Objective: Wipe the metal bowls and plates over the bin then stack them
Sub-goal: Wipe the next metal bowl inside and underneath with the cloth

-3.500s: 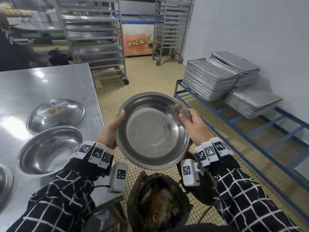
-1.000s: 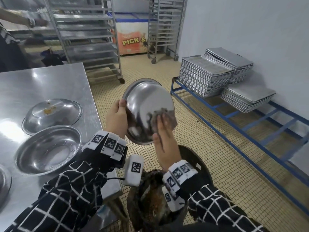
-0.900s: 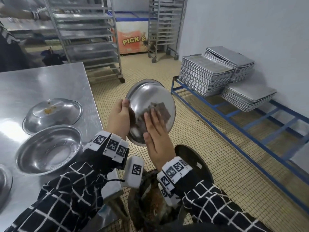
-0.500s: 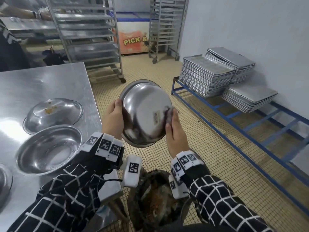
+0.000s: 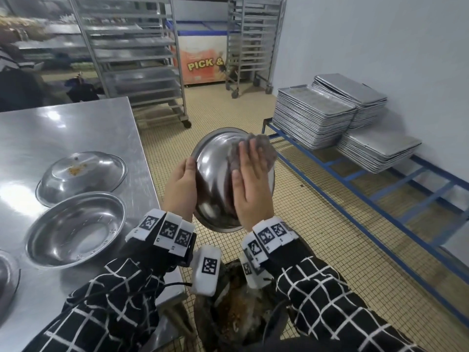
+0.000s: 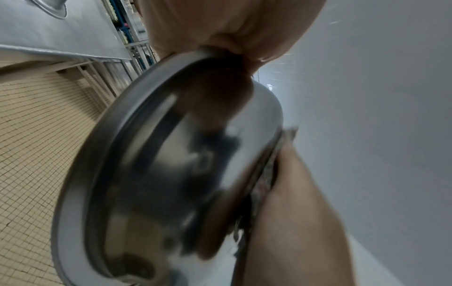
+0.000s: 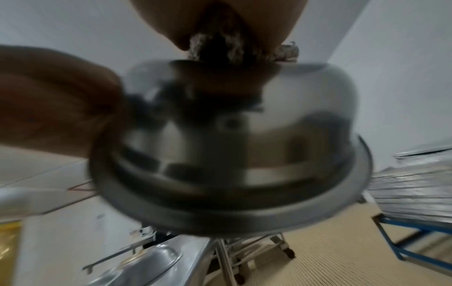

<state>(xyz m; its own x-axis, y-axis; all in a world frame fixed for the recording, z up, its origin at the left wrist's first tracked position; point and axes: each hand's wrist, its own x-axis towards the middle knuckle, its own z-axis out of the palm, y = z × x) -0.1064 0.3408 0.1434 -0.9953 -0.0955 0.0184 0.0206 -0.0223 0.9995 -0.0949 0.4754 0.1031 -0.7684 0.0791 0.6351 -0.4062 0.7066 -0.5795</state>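
I hold a metal bowl [image 5: 215, 179] on edge above the bin [image 5: 243, 318], its outer side turned toward me. My left hand [image 5: 181, 189] grips its left rim, thumb over the edge. My right hand [image 5: 251, 184] lies flat with straight fingers, pressing a grey cloth [image 5: 261, 151] against the bowl's outer base. The left wrist view shows the bowl [image 6: 171, 174] from the side with the cloth [image 6: 286, 143] pinned behind it. In the right wrist view, blurred, the cloth [image 7: 234, 48] sits between palm and bowl [image 7: 244, 145].
On the steel table [image 5: 76, 128] at left stand an upright bowl [image 5: 76, 229], an upside-down bowl with food crumbs [image 5: 81, 174] and a third bowl's edge [image 5: 7, 280]. Stacked trays [image 5: 314, 115] sit on a blue rack [image 5: 355, 207] at right. Wheeled racks stand behind.
The bowl was turned from inside-up to outside toward me. My right hand with the cloth has slid from the bowl's right edge back across its outer base, toward the top.
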